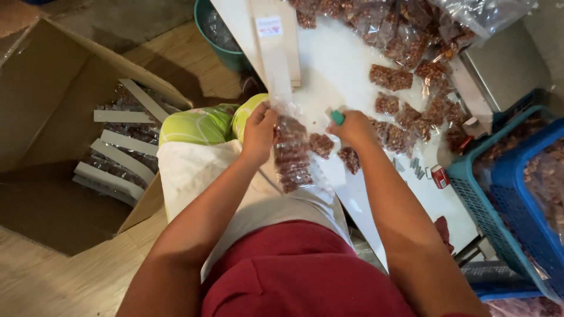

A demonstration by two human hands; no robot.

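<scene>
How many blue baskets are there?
2. One blue basket stands right of the white table, with brown snacks inside. A second blue basket sits lower, under it, near the bottom right corner. More may be hidden beyond the edge.

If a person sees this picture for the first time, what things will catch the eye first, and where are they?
At the centre, the left hand and the right hand hold a clear bag of brown snack pieces over a white table. More brown pieces lie on it to the right. At the left, an open cardboard box holds packed bags.

blue basket (499, 205) cut off, right edge
</scene>
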